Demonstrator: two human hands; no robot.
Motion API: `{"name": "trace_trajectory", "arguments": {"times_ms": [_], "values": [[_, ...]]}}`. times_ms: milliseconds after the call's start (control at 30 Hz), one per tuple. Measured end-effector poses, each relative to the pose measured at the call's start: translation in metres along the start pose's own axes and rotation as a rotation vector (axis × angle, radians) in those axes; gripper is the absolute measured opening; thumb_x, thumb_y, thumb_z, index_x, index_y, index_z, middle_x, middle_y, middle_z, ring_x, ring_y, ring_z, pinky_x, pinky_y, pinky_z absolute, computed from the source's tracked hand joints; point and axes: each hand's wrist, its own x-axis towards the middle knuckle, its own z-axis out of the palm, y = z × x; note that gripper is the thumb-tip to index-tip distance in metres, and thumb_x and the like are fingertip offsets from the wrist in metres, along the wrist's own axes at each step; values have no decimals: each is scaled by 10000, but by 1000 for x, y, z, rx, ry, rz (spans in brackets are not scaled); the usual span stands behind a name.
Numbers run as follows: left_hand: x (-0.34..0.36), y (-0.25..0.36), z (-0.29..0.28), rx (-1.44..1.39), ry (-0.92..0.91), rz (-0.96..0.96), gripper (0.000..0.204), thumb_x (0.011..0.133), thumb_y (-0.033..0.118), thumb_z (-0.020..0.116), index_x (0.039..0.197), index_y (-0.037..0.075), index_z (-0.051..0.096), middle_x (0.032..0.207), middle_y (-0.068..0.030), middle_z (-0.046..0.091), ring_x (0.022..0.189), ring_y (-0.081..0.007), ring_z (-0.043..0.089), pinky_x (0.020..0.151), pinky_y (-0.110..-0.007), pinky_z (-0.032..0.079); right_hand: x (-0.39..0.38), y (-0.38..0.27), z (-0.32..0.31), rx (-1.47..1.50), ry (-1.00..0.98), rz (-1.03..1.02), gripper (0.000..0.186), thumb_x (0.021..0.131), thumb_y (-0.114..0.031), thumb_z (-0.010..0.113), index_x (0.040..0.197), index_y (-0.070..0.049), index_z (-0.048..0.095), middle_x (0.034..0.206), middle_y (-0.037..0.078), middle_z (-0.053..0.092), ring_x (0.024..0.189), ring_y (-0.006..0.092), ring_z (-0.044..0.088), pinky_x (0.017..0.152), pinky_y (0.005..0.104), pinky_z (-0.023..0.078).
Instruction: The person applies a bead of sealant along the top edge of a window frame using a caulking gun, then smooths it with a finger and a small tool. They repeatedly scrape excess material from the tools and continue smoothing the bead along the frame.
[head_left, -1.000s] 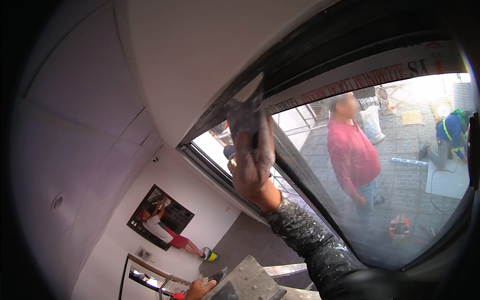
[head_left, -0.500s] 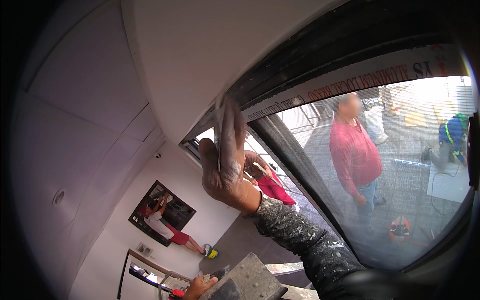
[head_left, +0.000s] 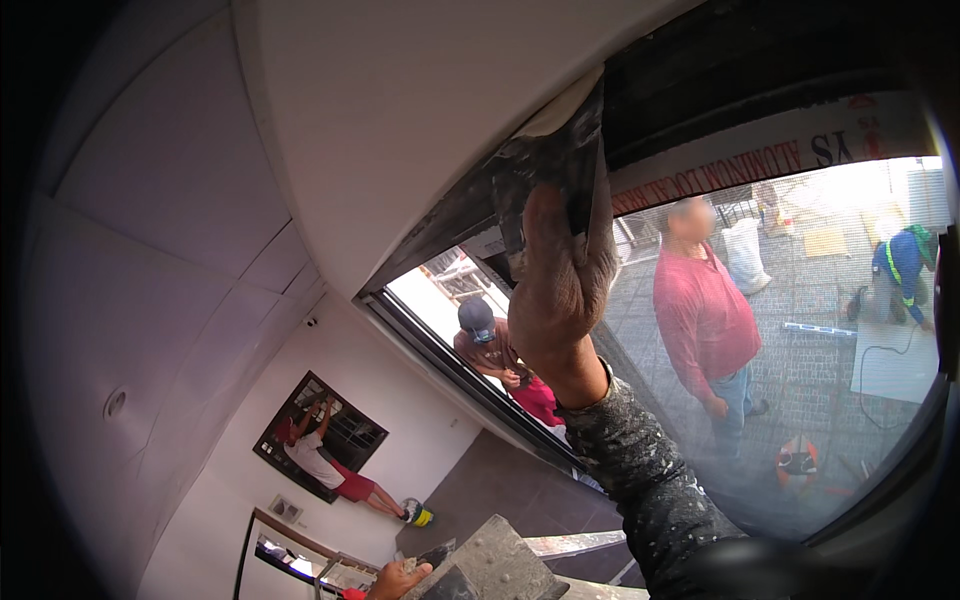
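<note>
My right hand (head_left: 565,285), in a black sleeve splattered with white, is raised to the top of a dark window frame (head_left: 430,235). Its thumb and fingers clamp a wide putty knife (head_left: 545,165), whose dark, smeared blade touches the join between frame and white wall. Pale putty (head_left: 568,108) sits along the blade's upper edge. Low in the picture, my left hand (head_left: 398,578) is curled around something dark beside a worn grey slab (head_left: 495,562); what exactly it grips is unclear.
Pale wooden bars (head_left: 575,543) lie beyond the slab. Behind the mesh pane stands a person in red (head_left: 705,320), with another crouching (head_left: 900,270). A capped person (head_left: 485,340) is at the window gap. Across the room, someone (head_left: 325,460) reaches up at a small window beside a bucket (head_left: 418,512).
My right hand has moved right and turned, so the knife's blade now shows broadside against the frame instead of edge-on. The capped person has come into sight. My left hand has barely moved.
</note>
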Motion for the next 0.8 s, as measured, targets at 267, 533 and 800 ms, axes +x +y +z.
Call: {"name": "trace_trajectory", "arguments": {"times_ms": [267, 533, 800], "values": [[3, -18, 4, -104, -30, 32, 336, 985, 319, 663, 1040, -10, 705, 904, -148, 717, 807, -207, 635, 738, -366, 518, -44, -34, 78, 53, 144, 1, 669, 1011, -66, 545, 1548, 113, 189, 1554, 369, 270, 1469, 488, 260, 1185, 530, 238], [1, -7, 0, 385, 38, 143, 345, 984, 322, 664, 1056, -12, 710, 924, -128, 722, 825, -205, 635, 758, -364, 517, -65, -12, 19, 340, -49, 106, 662, 959, 20, 499, 1554, 99, 219, 1561, 333, 301, 1482, 438, 286, 1196, 483, 272], [-11, 29, -6, 32, -63, -24, 378, 977, 346, 661, 1076, -14, 716, 969, -186, 725, 897, -249, 649, 790, -388, 513, 11, -16, -17, 238, -34, 202, 622, 1069, -212, 461, 1532, 131, 226, 1572, 308, 265, 1424, 380, 368, 1175, 458, 290]]}}
